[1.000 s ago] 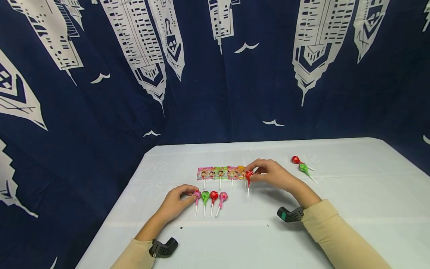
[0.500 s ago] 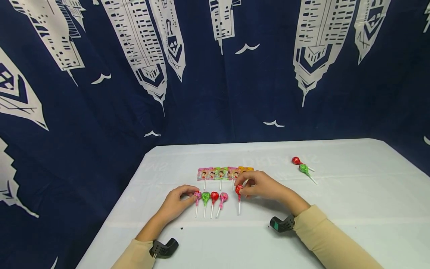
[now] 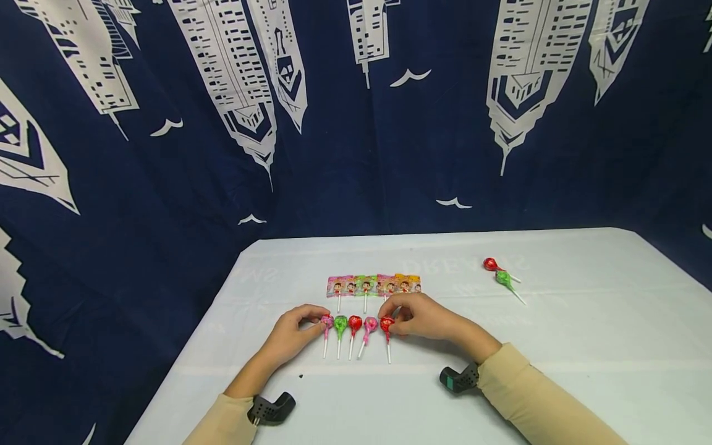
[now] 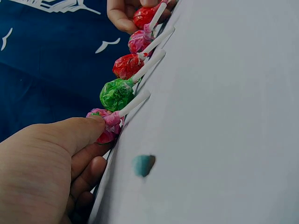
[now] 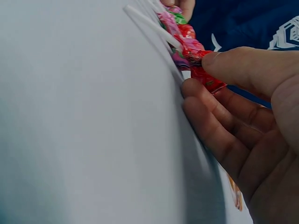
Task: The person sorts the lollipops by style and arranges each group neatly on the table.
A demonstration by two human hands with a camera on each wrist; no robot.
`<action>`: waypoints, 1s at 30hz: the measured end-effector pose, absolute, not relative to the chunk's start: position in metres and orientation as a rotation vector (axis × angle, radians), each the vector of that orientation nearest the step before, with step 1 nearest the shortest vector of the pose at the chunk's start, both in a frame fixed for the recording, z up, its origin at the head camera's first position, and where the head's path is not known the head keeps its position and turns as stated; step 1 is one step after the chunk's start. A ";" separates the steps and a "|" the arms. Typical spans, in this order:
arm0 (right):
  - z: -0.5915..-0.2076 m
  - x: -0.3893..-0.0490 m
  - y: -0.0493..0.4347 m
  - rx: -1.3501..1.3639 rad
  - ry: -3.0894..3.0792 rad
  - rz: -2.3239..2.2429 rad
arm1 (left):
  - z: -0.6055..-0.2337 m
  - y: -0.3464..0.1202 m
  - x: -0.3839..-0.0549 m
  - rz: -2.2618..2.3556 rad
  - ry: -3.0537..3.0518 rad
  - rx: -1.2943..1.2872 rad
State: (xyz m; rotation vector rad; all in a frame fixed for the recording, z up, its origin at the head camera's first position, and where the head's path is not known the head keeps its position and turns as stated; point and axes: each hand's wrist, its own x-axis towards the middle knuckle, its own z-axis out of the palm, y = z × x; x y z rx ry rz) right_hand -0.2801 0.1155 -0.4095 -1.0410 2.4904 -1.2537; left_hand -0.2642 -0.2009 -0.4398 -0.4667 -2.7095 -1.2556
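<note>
My left hand (image 3: 293,332) pinches the wrapped head of a pink lollipop (image 4: 112,122) at the left end of a row on the table. Beside it lie a green lollipop (image 3: 340,325), a red lollipop (image 3: 355,324) and another pink lollipop (image 3: 369,326), their white sticks pointing toward me. At the row's right end my right hand (image 3: 427,318) holds a red lollipop (image 3: 387,326) by its head between thumb and fingers. In the right wrist view the thumb covers part of that red wrapper.
Behind the row lies a line of flat-wrapped lollipops (image 3: 366,285), partly hidden by my right hand. Farther right lie a loose red lollipop (image 3: 491,264) and a green one (image 3: 503,278). The white table (image 3: 356,402) meets a dark blue printed curtain (image 3: 356,161).
My right hand has carried the red lollipop from beside the flat-wrapped line toward me and left, to the row's right end. My left hand has stayed on the pink lollipop.
</note>
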 end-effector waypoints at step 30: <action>-0.390 -0.283 0.129 -0.955 2.619 -1.289 | -0.439 -0.199 -0.264 -1.265 -2.727 -0.432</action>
